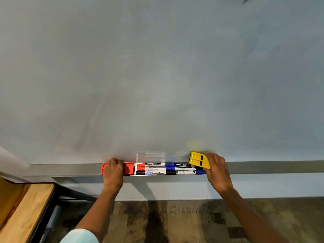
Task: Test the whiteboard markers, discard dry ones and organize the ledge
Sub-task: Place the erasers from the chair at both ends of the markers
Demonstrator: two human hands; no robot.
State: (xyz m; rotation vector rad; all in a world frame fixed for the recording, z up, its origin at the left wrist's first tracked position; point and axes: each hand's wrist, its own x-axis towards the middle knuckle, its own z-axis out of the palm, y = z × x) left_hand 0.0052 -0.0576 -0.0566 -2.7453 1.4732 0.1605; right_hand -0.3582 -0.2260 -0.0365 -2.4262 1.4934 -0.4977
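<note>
The head camera looked down at a grey metal ledge under a wiped, smeared whiteboard. A cluster of red-, blue- and black-capped whiteboard markers lay lengthwise on it in rows, between the two hands. The left hand was closed over a red plastic eraser touching the markers' left ends. The right hand gripped a yellow plastic eraser, tilted over their right ends. A wooden tabletop stood lower left, above mottled flooring. Two barrels read "camlin".
</note>
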